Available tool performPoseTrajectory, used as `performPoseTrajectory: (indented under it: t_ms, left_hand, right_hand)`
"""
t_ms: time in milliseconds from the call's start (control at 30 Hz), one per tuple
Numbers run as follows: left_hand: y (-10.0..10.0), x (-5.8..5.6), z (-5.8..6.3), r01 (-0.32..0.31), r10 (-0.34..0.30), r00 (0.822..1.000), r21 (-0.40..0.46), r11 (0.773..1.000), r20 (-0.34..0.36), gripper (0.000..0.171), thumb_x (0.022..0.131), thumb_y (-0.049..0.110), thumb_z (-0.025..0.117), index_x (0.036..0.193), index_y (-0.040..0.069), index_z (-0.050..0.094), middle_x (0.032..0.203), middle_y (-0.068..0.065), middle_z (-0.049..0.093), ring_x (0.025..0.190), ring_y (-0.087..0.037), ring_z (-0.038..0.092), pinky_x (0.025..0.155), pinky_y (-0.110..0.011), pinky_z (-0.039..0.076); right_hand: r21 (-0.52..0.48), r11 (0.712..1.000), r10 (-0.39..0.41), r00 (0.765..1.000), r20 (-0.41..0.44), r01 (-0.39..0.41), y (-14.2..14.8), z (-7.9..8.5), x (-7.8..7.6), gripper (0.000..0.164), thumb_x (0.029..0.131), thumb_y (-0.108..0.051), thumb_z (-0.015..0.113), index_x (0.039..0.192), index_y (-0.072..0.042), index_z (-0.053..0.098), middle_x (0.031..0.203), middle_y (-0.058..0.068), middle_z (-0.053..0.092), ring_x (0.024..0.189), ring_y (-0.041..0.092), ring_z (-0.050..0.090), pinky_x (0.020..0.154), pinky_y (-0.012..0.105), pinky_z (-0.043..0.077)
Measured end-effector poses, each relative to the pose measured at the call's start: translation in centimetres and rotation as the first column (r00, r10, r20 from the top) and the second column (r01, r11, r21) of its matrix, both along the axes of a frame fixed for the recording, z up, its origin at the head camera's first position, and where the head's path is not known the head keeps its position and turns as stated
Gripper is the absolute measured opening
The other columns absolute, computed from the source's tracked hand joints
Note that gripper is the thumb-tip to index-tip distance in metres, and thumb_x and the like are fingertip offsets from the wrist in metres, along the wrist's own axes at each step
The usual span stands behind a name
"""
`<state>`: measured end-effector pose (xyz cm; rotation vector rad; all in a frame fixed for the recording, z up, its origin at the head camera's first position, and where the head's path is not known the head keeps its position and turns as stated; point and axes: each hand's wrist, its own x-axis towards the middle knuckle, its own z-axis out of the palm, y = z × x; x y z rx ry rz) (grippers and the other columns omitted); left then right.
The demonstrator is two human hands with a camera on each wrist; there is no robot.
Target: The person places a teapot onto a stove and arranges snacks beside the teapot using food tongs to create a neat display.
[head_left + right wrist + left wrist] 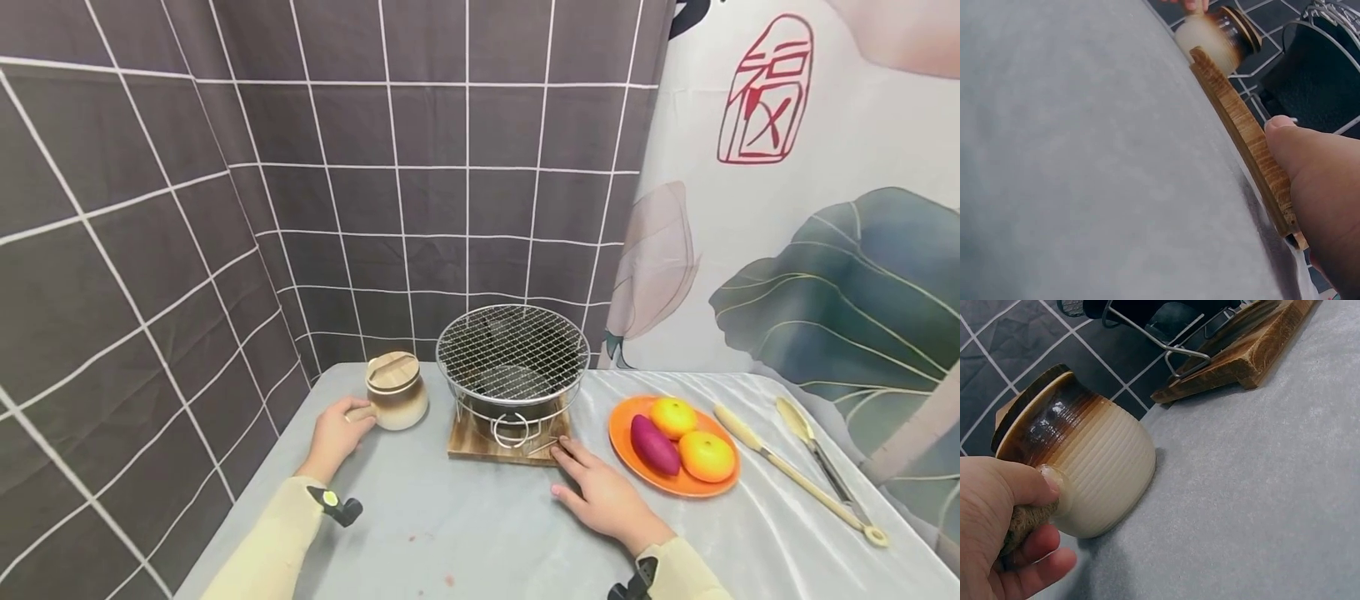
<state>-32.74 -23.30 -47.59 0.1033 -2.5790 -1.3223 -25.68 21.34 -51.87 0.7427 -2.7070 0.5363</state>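
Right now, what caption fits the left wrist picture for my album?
The left hand grips the handle of a cream and brown pot near a wooden board.

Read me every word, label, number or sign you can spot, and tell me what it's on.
"福", probably, as it is stylised: the red seal on the pale backdrop.
Black mark at the backdrop's top edge: cut off, unreadable.
No readable text on the pot, grill or plate.
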Motion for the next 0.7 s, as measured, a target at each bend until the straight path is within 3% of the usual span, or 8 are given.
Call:
performPoseTrajectory:
  t_ms: [167, 433, 700]
  left_hand:
    - [0.10, -0.34, -0.32, -0.011, 0.011, 1.000, -0.004, 1.000, -0.003, 0.032, 0.085, 0.013, 0.076, 0.115, 0.002, 0.068, 0.110, -0.025, 0.066, 0.064, -0.020, 0.063, 0.054, -0.028, 0.053]
    - [0.08, -0.75, -0.47, -0.014, 0.012, 0.999, -0.047, 0.999, -0.047, 0.030, 0.085, 0.013, 0.076, 0.111, 0.002, 0.070, 0.118, -0.023, 0.068, 0.108, -0.037, 0.063, 0.091, -0.046, 0.049]
    - [0.19, -0.63, -0.88, -0.041, 0.039, 0.995, -0.015, 0.999, -0.097, 0.025, 0.084, 0.013, 0.077, 0.106, 0.003, 0.072, 0.117, -0.021, 0.070, 0.114, -0.040, 0.062, 0.101, -0.053, 0.044]
  right_hand:
    - [-0.011, 1.000, 0.004, 1.000, -0.026, -0.004, 0.06, 0.01, 0.12, 0.061, 0.094, -0.039, 0.069, 0.143, -0.005, 0.057, 0.151, 0.016, 0.050, 0.136, 0.036, 0.050, 0.107, 0.051, 0.043]
    - [-0.005, 1.000, 0.002, 1.000, -0.022, -0.002, 0.18, 0.16, 0.13, 0.061, 0.094, -0.040, 0.069, 0.144, -0.006, 0.056, 0.151, 0.016, 0.049, 0.137, 0.036, 0.049, 0.108, 0.050, 0.043]
    - [-0.007, 1.000, 0.003, 1.000, 0.006, -0.002, 0.14, -0.04, 0.00, 0.062, 0.095, -0.041, 0.068, 0.145, -0.007, 0.055, 0.153, 0.015, 0.048, 0.139, 0.034, 0.047, 0.109, 0.050, 0.042]
